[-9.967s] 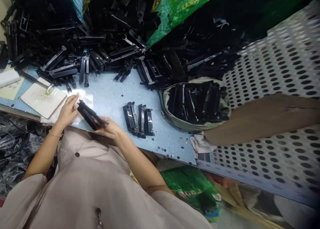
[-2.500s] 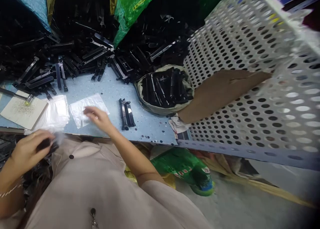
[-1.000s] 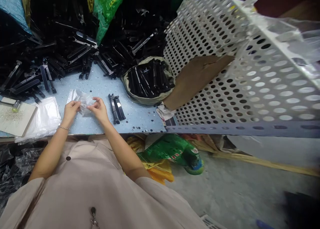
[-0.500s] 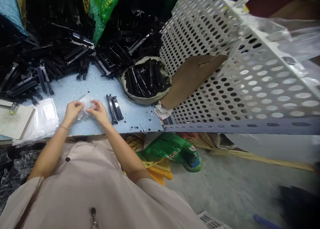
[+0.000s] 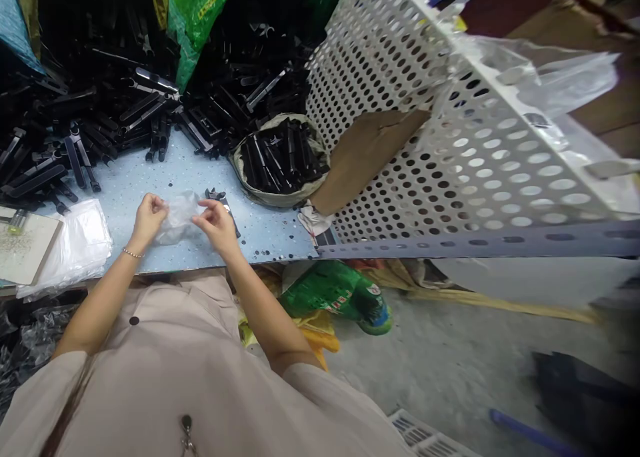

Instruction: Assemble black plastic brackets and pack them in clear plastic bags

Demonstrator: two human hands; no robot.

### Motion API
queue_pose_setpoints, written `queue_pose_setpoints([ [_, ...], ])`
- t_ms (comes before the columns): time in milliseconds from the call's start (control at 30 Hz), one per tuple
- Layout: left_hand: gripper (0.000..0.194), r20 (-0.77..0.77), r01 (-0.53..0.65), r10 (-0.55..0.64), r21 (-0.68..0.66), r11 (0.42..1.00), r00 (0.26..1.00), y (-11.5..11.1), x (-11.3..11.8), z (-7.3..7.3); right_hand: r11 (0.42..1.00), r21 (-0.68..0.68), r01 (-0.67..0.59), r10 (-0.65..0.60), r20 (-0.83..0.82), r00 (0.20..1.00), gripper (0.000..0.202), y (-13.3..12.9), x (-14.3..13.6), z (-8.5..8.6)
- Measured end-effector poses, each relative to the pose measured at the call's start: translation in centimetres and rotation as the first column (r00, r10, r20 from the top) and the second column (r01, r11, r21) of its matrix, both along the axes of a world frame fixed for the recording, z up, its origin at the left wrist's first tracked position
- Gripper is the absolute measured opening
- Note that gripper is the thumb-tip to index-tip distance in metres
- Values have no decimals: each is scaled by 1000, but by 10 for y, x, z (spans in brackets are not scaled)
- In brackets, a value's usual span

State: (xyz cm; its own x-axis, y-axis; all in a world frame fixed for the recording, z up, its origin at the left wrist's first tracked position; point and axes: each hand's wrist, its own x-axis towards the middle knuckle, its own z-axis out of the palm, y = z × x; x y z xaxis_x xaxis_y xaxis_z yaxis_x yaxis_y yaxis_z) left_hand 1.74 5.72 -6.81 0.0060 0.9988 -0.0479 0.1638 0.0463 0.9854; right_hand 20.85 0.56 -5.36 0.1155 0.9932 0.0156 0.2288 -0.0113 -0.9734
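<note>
Between my hands a clear plastic bag (image 5: pixel 181 216) is spread out just above the blue speckled tabletop (image 5: pixel 150 170). My left hand (image 5: pixel 150 218) pinches the bag's left side between thumb and fingers. At the other side, my right hand (image 5: pixel 217 225) has its thumb and fingertips at the bag's edge, the rest of its fingers curled. Black narrow parts (image 5: pixel 231 216) lie just behind my right hand, which covers most of them. To the left of my left hand rests a stack of flat clear bags (image 5: pixel 87 234).
Black metal-and-plastic parts (image 5: pixel 145 110) are heaped along the back. A cloth-rimmed container (image 5: pixel 280 197) of similar parts stands right of my hands. A white perforated panel (image 5: pixel 480 170) rises at the right, with brown cardboard (image 5: pixel 367 154) against it. A pale board (image 5: pixel 27 247) lies far left.
My hands have moved apart and the bag is stretched wider between them. My right hand has shifted right, in front of the black parts. The whole view has shifted slightly.
</note>
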Motion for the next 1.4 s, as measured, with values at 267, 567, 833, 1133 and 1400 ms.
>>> queue_pose_setpoints([
  [267,34,-433,252,-76,365,896,898,-9,-13,14,950,-245,196,-109,327,939,27,-30,68,9],
  [567,35,-447,322,-177,272,907,877,-11,10,-6,839,-465,-284,-131,-678,724,39,-65,26,26],
  [833,52,-542,335,-87,378,863,836,-21,-14,-9,772,-498,-396,-167,-759,630,34,-68,19,6],
  [1133,59,-543,447,-57,623,642,837,-75,-21,2,825,-384,-414,-300,-919,254,22,-38,-17,-2],
  [1400,44,-416,19,243,534,845,876,-61,-50,-1,790,-276,-547,-223,-961,163,35,-29,-40,-7],
])
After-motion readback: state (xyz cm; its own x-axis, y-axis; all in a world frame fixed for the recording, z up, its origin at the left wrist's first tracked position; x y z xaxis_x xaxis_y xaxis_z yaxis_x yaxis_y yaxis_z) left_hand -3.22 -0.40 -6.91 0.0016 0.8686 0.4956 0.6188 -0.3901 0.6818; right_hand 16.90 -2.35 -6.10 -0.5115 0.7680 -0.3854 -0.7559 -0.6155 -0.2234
